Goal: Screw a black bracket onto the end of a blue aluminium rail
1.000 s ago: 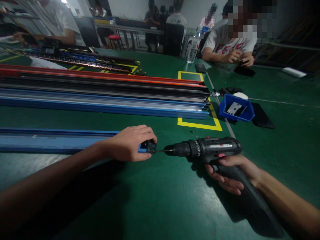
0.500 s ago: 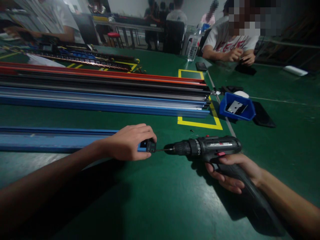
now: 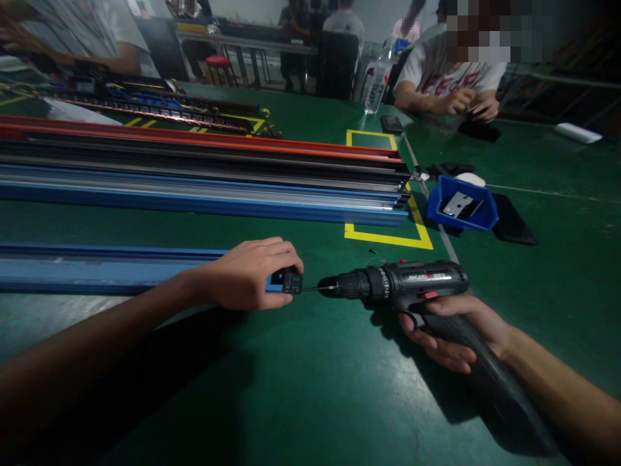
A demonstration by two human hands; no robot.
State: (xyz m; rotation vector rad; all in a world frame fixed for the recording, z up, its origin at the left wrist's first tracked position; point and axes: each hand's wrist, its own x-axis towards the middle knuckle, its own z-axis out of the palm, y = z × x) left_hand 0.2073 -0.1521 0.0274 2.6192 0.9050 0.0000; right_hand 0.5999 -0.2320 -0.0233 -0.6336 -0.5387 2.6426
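Observation:
My left hand (image 3: 252,273) grips the right end of a long blue rail (image 3: 116,270), its thumb and fingers around a small black end piece (image 3: 292,281). In my right hand (image 3: 446,336) is a black power drill (image 3: 422,281), held by its handle and pointing left. The drill's thin bit (image 3: 317,288) reaches the end piece; whether its tip sits in a screw is too small to tell. A small dark screw (image 3: 372,251) lies on the green table (image 3: 301,388) behind the drill.
Beyond the rail lie several orange, black and blue rails (image 3: 204,175). A blue bin (image 3: 460,217) with metal plates stands at the right, near a dark flat pad (image 3: 514,223). Farther back are a plastic bottle (image 3: 377,84), wired strips (image 3: 160,110) and a seated person (image 3: 451,84).
The view has shifted slightly, so the background sits a little higher. Both hands keep their grips, and the bit stays at the end piece.

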